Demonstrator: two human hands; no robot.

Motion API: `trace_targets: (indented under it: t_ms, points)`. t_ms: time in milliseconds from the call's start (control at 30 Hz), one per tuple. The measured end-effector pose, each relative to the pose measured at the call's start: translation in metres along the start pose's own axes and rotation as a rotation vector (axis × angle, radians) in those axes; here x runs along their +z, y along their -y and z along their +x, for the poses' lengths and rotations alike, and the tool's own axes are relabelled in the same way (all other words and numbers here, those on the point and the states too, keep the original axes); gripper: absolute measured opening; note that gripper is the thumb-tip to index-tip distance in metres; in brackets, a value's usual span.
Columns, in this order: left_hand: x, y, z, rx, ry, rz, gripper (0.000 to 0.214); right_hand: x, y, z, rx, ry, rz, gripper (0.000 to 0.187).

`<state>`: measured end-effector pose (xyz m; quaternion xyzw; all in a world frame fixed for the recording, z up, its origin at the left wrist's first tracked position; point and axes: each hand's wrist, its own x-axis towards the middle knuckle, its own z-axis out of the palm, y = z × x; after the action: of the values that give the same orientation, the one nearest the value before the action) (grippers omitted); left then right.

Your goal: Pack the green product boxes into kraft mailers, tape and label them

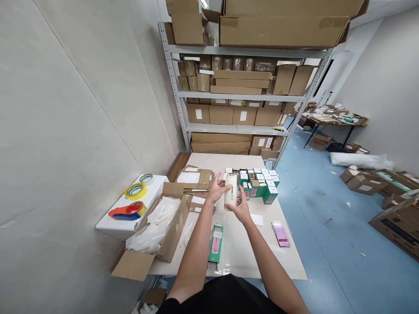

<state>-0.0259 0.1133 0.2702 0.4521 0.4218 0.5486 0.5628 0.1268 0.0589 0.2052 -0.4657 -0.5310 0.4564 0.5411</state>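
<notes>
Between my two hands a cream-coloured bottle (pixel 230 192) with dark lettering stands nearly upright above the table (pixel 242 253). My left hand (pixel 216 188) grips its left side, the thumb across its front. On the lower right side my right hand (pixel 241 206) holds it too, fingers curled round the edge. Below my hands lies a green box with a pink panel (pixel 216 244). Just beyond the bottle, several small green and white boxes (pixel 270 195) stand in a group. A white card (pixel 257 220) rests right of my right wrist.
At the left is an open carton (pixel 173 231) with white plastic wrapping. Tape rolls (pixel 135 191) and a red and blue tape dispenser (pixel 127 212) sit on a white surface. Flattened cardboard (pixel 204 179) and a pink packet (pixel 280 234) are on the table. Metal shelving (pixel 242 129) stands behind.
</notes>
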Motion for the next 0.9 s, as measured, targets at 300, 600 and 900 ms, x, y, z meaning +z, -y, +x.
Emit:
trace_targets:
  t_ms: [300,600,900]
  points:
    - [0.000,0.003,-0.004,-0.033,-0.003,0.015,0.105,-0.001,-0.001,-0.001,0.022,0.060,0.102,0.123]
    - [0.001,0.006,-0.005,0.004,-0.046,0.062,0.116,-0.007,-0.009,-0.007,0.054,0.116,0.110,0.126]
    - [0.000,0.031,-0.017,0.040,-0.079,0.207,0.100,-0.012,-0.022,-0.009,0.070,0.055,0.064,0.125]
